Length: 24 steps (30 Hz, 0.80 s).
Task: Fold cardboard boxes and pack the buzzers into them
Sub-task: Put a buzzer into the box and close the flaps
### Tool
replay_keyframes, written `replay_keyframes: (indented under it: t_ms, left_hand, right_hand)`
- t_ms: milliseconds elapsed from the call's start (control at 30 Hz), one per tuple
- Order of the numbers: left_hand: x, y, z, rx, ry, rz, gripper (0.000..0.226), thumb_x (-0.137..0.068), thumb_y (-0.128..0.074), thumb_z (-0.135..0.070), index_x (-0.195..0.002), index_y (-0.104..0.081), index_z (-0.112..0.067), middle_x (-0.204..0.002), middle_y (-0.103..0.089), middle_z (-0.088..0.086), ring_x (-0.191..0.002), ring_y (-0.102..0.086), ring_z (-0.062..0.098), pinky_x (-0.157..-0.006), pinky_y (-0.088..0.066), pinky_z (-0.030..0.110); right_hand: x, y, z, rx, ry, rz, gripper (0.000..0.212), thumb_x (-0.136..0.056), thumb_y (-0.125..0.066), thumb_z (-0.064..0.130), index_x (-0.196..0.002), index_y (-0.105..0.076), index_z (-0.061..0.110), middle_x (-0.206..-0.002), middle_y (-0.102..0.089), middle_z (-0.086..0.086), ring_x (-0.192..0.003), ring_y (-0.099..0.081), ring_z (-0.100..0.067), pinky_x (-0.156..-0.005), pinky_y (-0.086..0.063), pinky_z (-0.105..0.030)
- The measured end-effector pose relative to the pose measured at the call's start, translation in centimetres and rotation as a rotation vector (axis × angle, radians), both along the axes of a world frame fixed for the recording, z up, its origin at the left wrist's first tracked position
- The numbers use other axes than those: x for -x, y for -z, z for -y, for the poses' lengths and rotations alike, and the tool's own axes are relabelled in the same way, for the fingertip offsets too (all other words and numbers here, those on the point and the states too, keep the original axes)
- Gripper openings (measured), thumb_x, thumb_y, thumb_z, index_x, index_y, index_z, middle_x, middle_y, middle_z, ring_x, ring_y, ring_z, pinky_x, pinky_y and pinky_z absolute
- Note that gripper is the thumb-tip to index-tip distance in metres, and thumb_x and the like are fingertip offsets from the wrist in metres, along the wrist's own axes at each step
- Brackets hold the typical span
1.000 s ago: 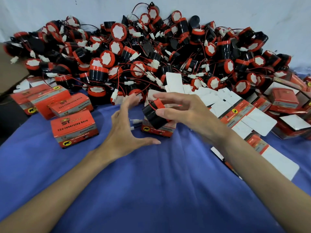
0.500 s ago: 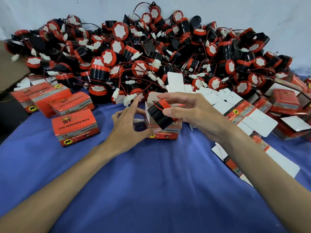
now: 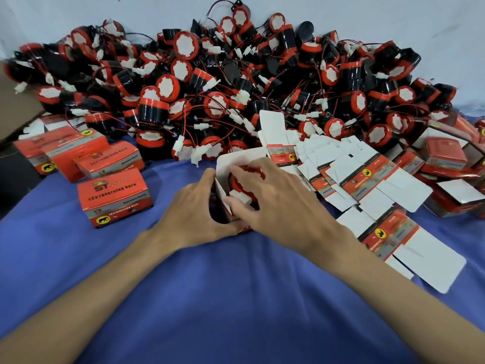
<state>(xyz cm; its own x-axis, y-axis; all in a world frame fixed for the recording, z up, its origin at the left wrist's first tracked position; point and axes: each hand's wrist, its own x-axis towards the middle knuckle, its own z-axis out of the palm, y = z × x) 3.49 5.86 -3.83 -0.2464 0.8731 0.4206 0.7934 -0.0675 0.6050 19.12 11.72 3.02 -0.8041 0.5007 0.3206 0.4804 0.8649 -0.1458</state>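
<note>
Head view: fingers of the right hand point(image 3: 278, 206) curl over the buzzer point(image 3: 245, 179), gripping it inside the open box point(image 3: 231, 160). Fingers and thumb of the left hand point(image 3: 191, 214) clasp the box's left wall. Beyond the fingertips lies the buzzer pile point(image 3: 236, 82). Left of the fingers stand folded boxes point(image 3: 115, 198); right of them lie flat box blanks point(image 3: 367, 185), all on blue cloth point(image 3: 236, 298).

open blue cloth point(image 3: 236, 298) before buzzer heap point(image 3: 236, 82)
</note>
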Motion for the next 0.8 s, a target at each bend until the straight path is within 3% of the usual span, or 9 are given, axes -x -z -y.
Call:
replay_keyframes:
  t_ms: [133,200,300,400,433,500,600,700,800]
  left_hand:
    - [0.3,0.1,-0.1,0.021,0.033,0.060,0.056,-0.049,-0.063,-0.069,-0.085,-0.037,-0.034,-0.071,-0.054,-0.015,-0.068,-0.056,0.004,-0.055,-0.038,0.023]
    - [0.4,0.2,-0.2,0.043,0.040,0.072,0.061,-0.048,-0.064,-0.070,-0.090,-0.039,-0.034,-0.077,-0.058,-0.018,-0.074,-0.058,0.001,-0.060,-0.042,0.021]
    - [0.5,0.2,-0.2,0.066,0.041,0.082,0.066,-0.046,-0.067,-0.074,-0.096,-0.039,-0.040,-0.087,-0.059,-0.023,-0.083,-0.059,-0.002,-0.068,-0.047,0.019]
    - [0.5,0.2,-0.2,0.063,0.057,0.100,0.062,-0.047,-0.067,-0.072,-0.095,-0.038,-0.045,-0.086,-0.058,-0.025,-0.085,-0.058,-0.006,-0.065,-0.045,0.013]
    - [0.5,0.2,-0.2,0.056,0.059,0.102,0.060,-0.047,-0.066,-0.069,-0.093,-0.038,-0.043,-0.084,-0.058,-0.023,-0.084,-0.058,-0.006,-0.062,-0.044,0.014]
    - [0.6,0.3,-0.2,0.050,0.061,0.108,0.060,-0.048,-0.065,-0.064,-0.095,-0.040,-0.036,-0.084,-0.060,-0.018,-0.084,-0.057,-0.004,-0.061,-0.047,0.020]
    - [0.7,0.3,-0.1,0.048,0.074,0.104,0.074,-0.049,-0.067,-0.063,-0.109,-0.045,-0.024,-0.090,-0.063,-0.015,-0.085,-0.061,0.001,-0.070,-0.053,0.033]
    - [0.5,0.2,-0.1,0.037,0.083,0.080,0.082,-0.052,-0.067,-0.067,-0.114,-0.048,-0.017,-0.096,-0.065,-0.012,-0.085,-0.063,0.007,-0.074,-0.054,0.040]
    - [0.2,0.1,-0.1,0.045,0.071,0.047,0.081,-0.053,-0.065,-0.074,-0.113,-0.047,-0.022,-0.096,-0.063,-0.016,-0.085,-0.061,0.006,-0.075,-0.053,0.036]
  right_hand:
    - [0.3,0.6,0.4,0.042,-0.045,-0.060,0.044,-0.097,-0.049,0.037,-0.133,-0.051,0.012,-0.133,-0.038,-0.017,-0.096,-0.059,-0.034,-0.075,-0.048,-0.034]
    - [0.3,0.9,0.4,0.011,-0.068,-0.126,0.033,-0.099,-0.049,0.030,-0.125,-0.057,0.012,-0.129,-0.039,-0.020,-0.090,-0.058,-0.029,-0.069,-0.041,-0.026]
    - [0.3,1.1,0.1,0.109,-0.055,-0.304,0.022,-0.100,-0.050,0.020,-0.114,-0.065,0.013,-0.120,-0.042,-0.014,-0.084,-0.046,-0.014,-0.069,-0.037,-0.021]
    - [0.5,1.6,0.3,0.017,-0.063,-0.373,0.018,-0.094,-0.058,0.016,-0.107,-0.068,0.009,-0.112,-0.046,-0.008,-0.085,-0.055,-0.023,-0.073,-0.046,-0.025]
    - [0.6,1.8,0.5,-0.016,-0.107,-0.356,0.018,-0.093,-0.058,0.014,-0.107,-0.067,0.006,-0.113,-0.048,-0.008,-0.089,-0.059,-0.029,-0.075,-0.050,-0.030]
    - [0.9,2.2,0.7,-0.087,-0.163,-0.059,0.027,-0.099,-0.043,0.011,-0.121,-0.057,0.005,-0.124,-0.051,-0.013,-0.106,-0.054,-0.035,-0.088,-0.046,-0.042]
    - [0.6,2.5,0.0,-0.219,-0.131,0.297,0.036,-0.100,-0.018,0.015,-0.132,-0.034,0.018,-0.136,-0.044,-0.003,-0.120,-0.044,-0.024,-0.096,-0.037,-0.039]
    - [0.2,1.5,-0.4,-0.128,-0.124,0.313,0.044,-0.097,-0.009,0.031,-0.132,-0.034,0.022,-0.133,-0.044,0.001,-0.115,-0.050,-0.023,-0.081,-0.047,-0.037]
    - [-0.6,0.3,-1.0,0.049,-0.097,0.265,0.042,-0.099,-0.030,0.040,-0.134,-0.042,0.021,-0.131,-0.046,0.001,-0.110,-0.055,-0.031,-0.084,-0.049,-0.047]
